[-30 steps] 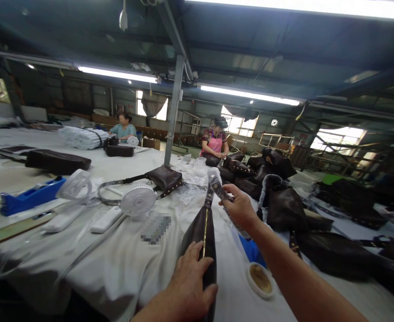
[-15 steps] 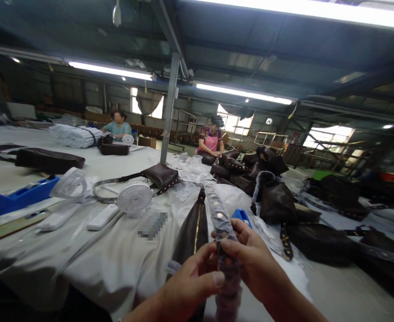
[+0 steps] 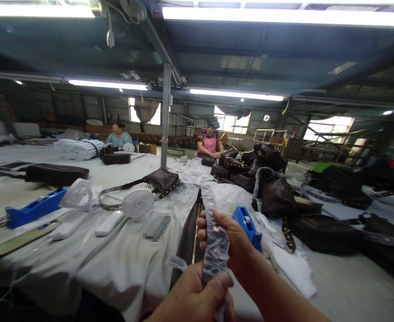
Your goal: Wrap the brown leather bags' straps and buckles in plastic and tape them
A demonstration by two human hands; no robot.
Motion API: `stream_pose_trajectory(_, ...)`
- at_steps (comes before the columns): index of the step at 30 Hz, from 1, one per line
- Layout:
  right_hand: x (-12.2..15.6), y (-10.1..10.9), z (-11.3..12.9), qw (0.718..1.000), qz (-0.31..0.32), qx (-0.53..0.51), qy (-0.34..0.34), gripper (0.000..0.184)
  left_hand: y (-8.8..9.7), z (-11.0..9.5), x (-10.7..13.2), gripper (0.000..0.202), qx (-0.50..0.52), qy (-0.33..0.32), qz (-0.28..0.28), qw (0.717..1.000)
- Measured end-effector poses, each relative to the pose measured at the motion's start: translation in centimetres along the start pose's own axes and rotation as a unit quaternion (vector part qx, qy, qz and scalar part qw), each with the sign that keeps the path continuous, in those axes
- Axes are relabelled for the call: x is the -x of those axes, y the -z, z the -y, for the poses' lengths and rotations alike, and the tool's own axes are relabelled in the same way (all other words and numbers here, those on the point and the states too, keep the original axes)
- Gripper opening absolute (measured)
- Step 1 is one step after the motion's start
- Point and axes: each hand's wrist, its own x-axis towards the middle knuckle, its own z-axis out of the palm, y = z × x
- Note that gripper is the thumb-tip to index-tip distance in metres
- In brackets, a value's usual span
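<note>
A dark brown leather bag [image 3: 187, 232] with a gold zip lies on the white-covered table [image 3: 116, 264] in front of me. Its studded strap [image 3: 213, 232], wrapped in clear plastic, rises from the bag towards me. My right hand [image 3: 228, 239] is closed round the strap's middle. My left hand [image 3: 197, 295] grips the strap lower down, near the bottom edge of the view.
A blue tape dispenser [image 3: 248, 226] sits just right of my hands. Two small white fans [image 3: 138, 202], remotes and another blue dispenser [image 3: 32, 209] lie to the left. Dark bags [image 3: 277, 197] are heaped on the right. Two people work at the far end [image 3: 210, 143]. A steel post [image 3: 165, 116] stands mid-table.
My left hand left the bag's body and took hold of the strap. My right hand drew the wrapped strap back towards me and slid along it.
</note>
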Motion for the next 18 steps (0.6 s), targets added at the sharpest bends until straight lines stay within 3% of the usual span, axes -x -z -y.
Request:
stream_pose_trajectory(4, -1.7, -0.3, 2.1, 0.977, -0.048, -0.186, -0.091, 0.013, 0.9, 1.3, -0.3, 0.06, 0.156, 0.003, 0.052, 0.986)
stream_pose_trajectory(9, -4.9, 1.3, 3.3, 0.967, -0.175, -0.175, -0.062, 0.012, 2.1, 2.4, -0.3, 0.064, 0.218, 0.041, 0.043, 0.974)
stream_pose_trajectory(12, -6.3, 2.5, 3.3, 0.962, -0.204, -0.172, -0.058, 0.015, 2.3, 2.6, -0.1, 0.066, 0.234, 0.061, 0.04, 0.969)
stream_pose_trajectory(15, -7.1, 3.2, 3.5, 0.96, -0.212, -0.173, -0.06, 0.02, 2.3, 2.7, -0.3, 0.053, 0.225, 0.053, 0.011, 0.973)
stream_pose_trajectory(18, -6.7, 3.2, 3.5, 0.962, -0.198, -0.182, -0.056, 0.03, 2.3, 2.3, -1.2, 0.034, 0.179, 0.029, -0.063, 0.981)
